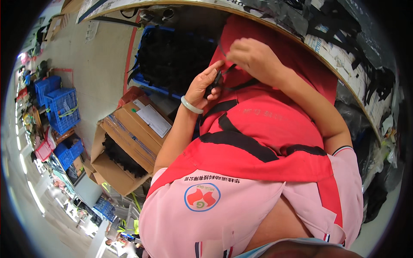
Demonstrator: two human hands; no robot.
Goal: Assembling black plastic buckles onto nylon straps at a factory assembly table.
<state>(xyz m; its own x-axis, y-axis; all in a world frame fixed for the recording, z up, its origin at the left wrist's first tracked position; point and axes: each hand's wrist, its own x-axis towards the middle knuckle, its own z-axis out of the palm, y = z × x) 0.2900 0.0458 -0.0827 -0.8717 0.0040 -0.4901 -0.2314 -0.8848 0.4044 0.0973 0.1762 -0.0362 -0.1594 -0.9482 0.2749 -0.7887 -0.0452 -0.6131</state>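
My left hand [199, 87], a pale bangle [192, 105] at its wrist, is closed around a small dark piece [214, 83] whose kind I cannot make out. Its index finger points toward my right hand [254, 59], which hovers a little higher and to the right. The right fingers are curled together and slightly blurred; what they pinch, if anything, is hidden. A thin black strap [243, 85] runs below both hands over my red apron [275, 122]. More black strips [241, 144] lie across the apron on my lap.
A blue crate [148, 31] full of black pieces stands beyond my left hand. Nearer on the left is an open cardboard box [129, 137] with black material inside. A worktable edge [331, 64] curves along the top and right. Blue baskets [62, 109] stand farther left.
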